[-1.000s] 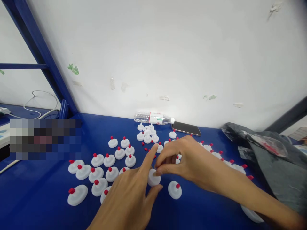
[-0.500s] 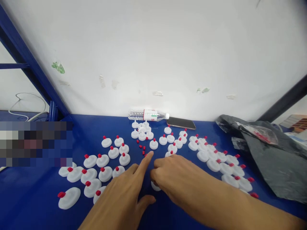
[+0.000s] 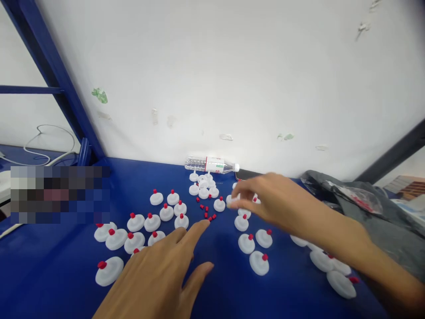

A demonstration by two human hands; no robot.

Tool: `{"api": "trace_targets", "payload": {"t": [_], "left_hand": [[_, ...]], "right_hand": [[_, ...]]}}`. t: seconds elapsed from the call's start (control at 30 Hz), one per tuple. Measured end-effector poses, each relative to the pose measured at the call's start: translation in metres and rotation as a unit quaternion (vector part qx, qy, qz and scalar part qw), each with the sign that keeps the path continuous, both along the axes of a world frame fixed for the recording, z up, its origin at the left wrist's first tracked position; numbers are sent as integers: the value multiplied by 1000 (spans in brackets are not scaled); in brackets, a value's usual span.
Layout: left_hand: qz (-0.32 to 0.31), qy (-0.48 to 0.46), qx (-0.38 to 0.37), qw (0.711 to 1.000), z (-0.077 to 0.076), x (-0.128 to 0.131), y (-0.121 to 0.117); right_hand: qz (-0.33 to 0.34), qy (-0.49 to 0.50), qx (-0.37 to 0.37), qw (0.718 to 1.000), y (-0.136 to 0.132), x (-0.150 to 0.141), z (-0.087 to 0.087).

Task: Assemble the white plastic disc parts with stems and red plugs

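Note:
My left hand point(image 3: 172, 261) hovers over the blue table with thumb and forefinger spread apart, nothing between them. Its forefinger points at several small loose red caps point(image 3: 206, 215). Up and to the right, my right hand point(image 3: 254, 195) reaches over white round lids, its fingers bent and apart from the thumb; I see nothing held. A white lid point(image 3: 219, 204) with a red cap on its spout stands between the hands. Other red-capped lids sit left point(image 3: 152, 223) and right point(image 3: 246, 243). Behind the loose caps is a cluster of white lids point(image 3: 203, 193), mostly with bare spouts.
A clear plastic bottle point(image 3: 214, 165) lies along the wall. Beside it a dark phone point(image 3: 247, 174) is partly covered by my right hand. A grey plastic bag point(image 3: 372, 230) lies at the right, behind my forearm. Blue frame posts point(image 3: 53, 66) rise at the left.
My right hand has lifted away from a white lid near my left hand and moved up and right. Capped lids formerly behind it now show. The view has shifted slightly; my left hand stays spread.

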State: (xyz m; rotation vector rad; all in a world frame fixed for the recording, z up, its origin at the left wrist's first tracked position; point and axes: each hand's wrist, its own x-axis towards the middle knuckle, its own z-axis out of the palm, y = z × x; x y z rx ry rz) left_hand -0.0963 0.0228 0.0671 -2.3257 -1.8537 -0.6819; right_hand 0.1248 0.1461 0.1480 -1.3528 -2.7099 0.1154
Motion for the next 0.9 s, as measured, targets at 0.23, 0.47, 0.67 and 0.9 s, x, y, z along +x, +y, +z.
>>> {"api": "trace_targets", "payload": {"t": [0.23,0.47,0.67,0.9], "left_hand": [[-2,-12,-44,999,5,-6,0],[5,3,-45,999,1,-5,0],[43,-39,44,997,9,5,4],[17,-129,-14,991,24,9,14]], "right_hand": [[11,-25,49,998,54,-47,-24],[10,-33,70,997,49,-50,-23],[79,74,26,994,-15,-39,27],[138,177,-80,971,-33,-39,38]]}}
